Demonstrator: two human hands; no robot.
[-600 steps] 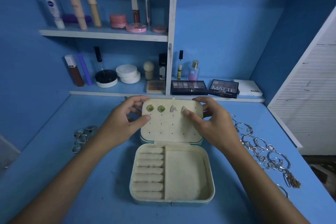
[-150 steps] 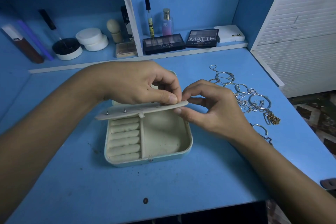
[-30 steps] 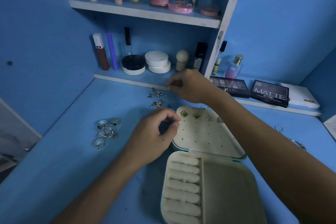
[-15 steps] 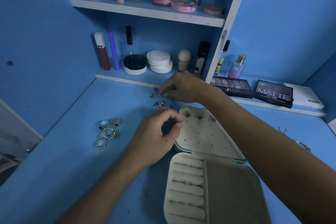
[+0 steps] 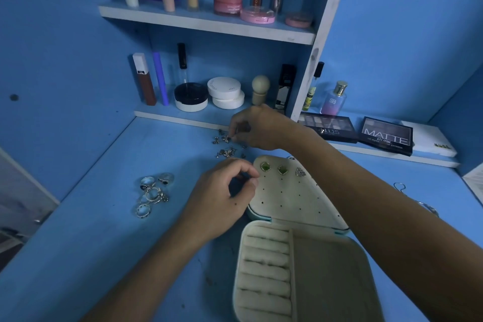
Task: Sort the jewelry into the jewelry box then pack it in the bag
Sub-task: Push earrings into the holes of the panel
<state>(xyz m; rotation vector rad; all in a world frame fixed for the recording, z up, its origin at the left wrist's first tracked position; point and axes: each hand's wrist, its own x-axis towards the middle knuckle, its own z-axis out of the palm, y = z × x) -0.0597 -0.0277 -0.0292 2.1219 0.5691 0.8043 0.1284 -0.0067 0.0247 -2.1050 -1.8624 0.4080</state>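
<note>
Jewelry box [image 5: 300, 269]: cream interior, teal edge, lying open on the blue desk [image 5: 91, 256] at 5 o'clock of the frame centre. Tray section nearest the viewer, lid panel beyond it.
Ring rolls [image 5: 265, 272]: padded rows filling the left half of the tray, nothing seated in them. The right half is one open compartment.
Earring panel [image 5: 295, 198]: perforated lid insert, tilted back toward 12 o'clock.
Mounted studs: two green square studs [image 5: 274, 168] and one silver triangular stud [image 5: 300, 172] in the top row of holes, side by side.
Loose earrings [image 5: 226, 148]: small scattered cluster on the desk at 11 o'clock of the box, just in front of the lower shelf edge.
Right hand [image 5: 261, 127]: arm crosses above the panel; fingertips curled down at the far edge of the cluster, pinching one small silver piece there.
Left hand [image 5: 222, 196]: at 9 o'clock of the panel, thumb and forefinger pinched together near the panel's top-left corner. Whether anything lies between them cannot be told.
Rings [image 5: 154, 195]: silver group on the desk at 9 o'clock of the left hand, well apart from the box.
Chains and hoops [image 5: 415, 200]: partly visible at 3 o'clock, beyond the right forearm.
Shelves [image 5: 209, 22]: cosmetics bottles, jars and compacts; eyeshadow palettes [image 5: 358, 131] on the lower ledge at 1 o'clock.
</note>
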